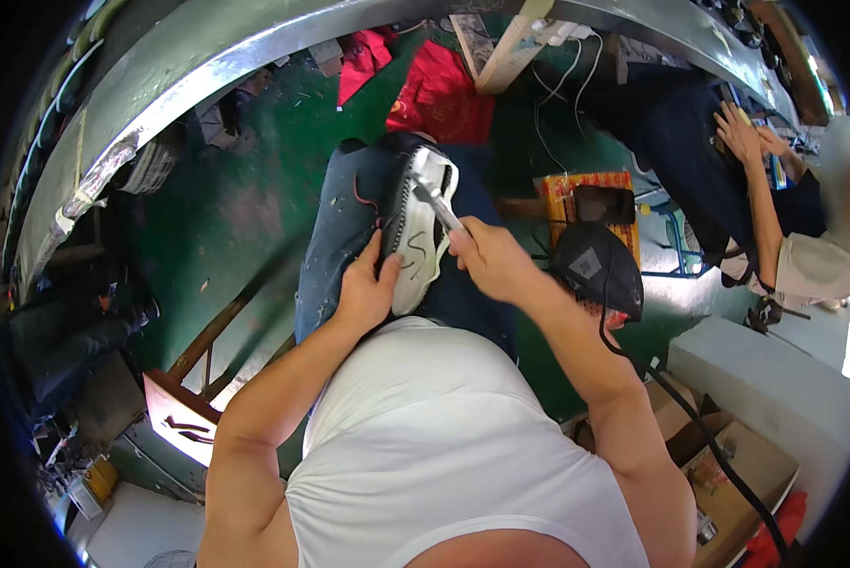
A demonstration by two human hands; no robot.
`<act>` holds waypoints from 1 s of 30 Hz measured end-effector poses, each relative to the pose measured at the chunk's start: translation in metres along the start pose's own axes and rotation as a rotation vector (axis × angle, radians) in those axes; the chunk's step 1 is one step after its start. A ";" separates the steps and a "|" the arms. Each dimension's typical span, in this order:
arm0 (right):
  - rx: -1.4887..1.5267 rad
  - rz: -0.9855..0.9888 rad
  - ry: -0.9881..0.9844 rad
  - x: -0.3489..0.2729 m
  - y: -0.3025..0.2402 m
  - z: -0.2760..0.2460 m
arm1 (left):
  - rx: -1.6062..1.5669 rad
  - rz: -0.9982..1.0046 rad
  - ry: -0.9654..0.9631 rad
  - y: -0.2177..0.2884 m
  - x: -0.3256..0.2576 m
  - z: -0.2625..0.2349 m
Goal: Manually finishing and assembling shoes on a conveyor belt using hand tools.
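We are steadying a white shoe (423,237) on our lap with the left hand (366,292) wrapped around its side while the right hand (489,260) is clenching a metal tool (436,204) against the upper (a slip could gouge the thumb).

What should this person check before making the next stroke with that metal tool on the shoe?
1. Shoe steadied on the lap: ok, left hand grips its side.
2. Metal tool firmly held: ok, right hand is closed on its handle.
3. Tool tip on the shoe: ok, it meets the upper end.
4. Left fingers away from the tip: ok, they sit lower down.
5. Black cable free of the right arm: cannot tell.
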State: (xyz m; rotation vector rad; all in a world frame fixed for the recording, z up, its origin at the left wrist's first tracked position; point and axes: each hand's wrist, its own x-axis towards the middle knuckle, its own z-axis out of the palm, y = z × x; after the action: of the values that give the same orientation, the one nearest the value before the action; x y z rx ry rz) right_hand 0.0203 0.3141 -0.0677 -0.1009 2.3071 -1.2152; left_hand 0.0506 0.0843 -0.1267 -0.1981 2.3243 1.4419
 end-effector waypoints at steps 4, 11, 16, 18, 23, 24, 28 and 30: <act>-0.145 0.060 -0.089 -0.005 0.025 0.021 | 0.231 -0.011 -0.262 0.029 -0.014 -0.010; 0.672 0.076 0.272 -0.023 0.049 0.012 | 0.452 0.396 -0.108 0.077 -0.006 -0.084; 0.810 0.164 0.240 -0.033 0.054 0.007 | -0.368 0.604 0.051 0.131 0.011 -0.094; 0.710 0.128 0.211 -0.034 0.061 0.007 | -0.548 0.527 -0.043 0.146 0.023 -0.086; 0.422 -0.027 0.129 -0.031 0.057 0.008 | -0.080 0.116 -0.413 0.059 0.082 -0.039; 0.380 0.047 0.081 -0.036 0.042 -0.001 | 0.142 0.126 -0.382 0.030 0.065 -0.032; 0.209 0.050 -0.152 -0.041 0.027 -0.013 | 0.309 0.136 -0.179 0.025 0.014 -0.038; 0.005 0.020 -0.290 -0.041 0.004 -0.018 | 0.382 0.074 0.008 0.019 0.008 -0.033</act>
State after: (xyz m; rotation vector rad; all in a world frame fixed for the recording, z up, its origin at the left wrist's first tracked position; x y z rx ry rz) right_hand 0.0469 0.3424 -0.0455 -0.2358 2.0483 -1.1159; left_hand 0.0293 0.0647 -0.1017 -0.0093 2.5805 1.0004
